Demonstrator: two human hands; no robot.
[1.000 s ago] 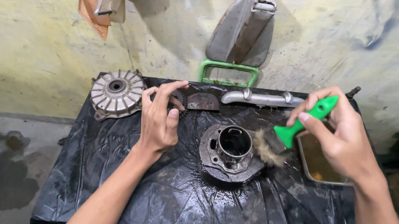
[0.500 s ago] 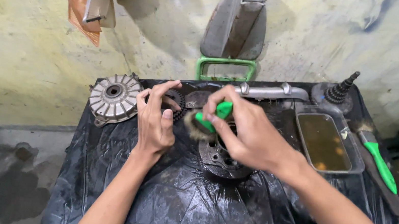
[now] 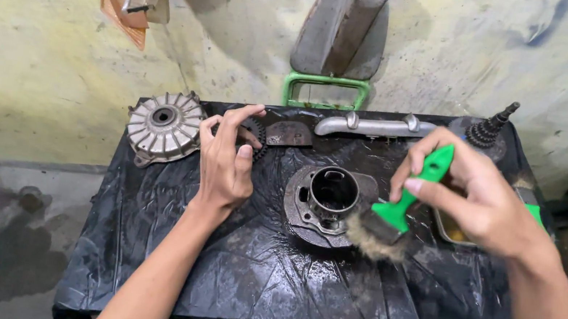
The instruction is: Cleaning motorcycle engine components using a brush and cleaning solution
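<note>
Glossy, wet black plastic sheet (image 3: 269, 274) under a grimy metal cylinder (image 3: 328, 202) (dull grey), green plastic-handled brush (image 3: 393, 218).

Both forearms are bare, no sleeves showing anywhere. Left hand (image 3: 226, 166) and right hand (image 3: 487, 201) have no gloves, rings or watch, and the fingernails are short.

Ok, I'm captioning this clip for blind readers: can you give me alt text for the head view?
A person's right hand holds a green-handled brush beside a greasy engine cylinder on a black plastic-covered table. Their left hand grips a dark toothed gear, near a finned metal disc.
</note>
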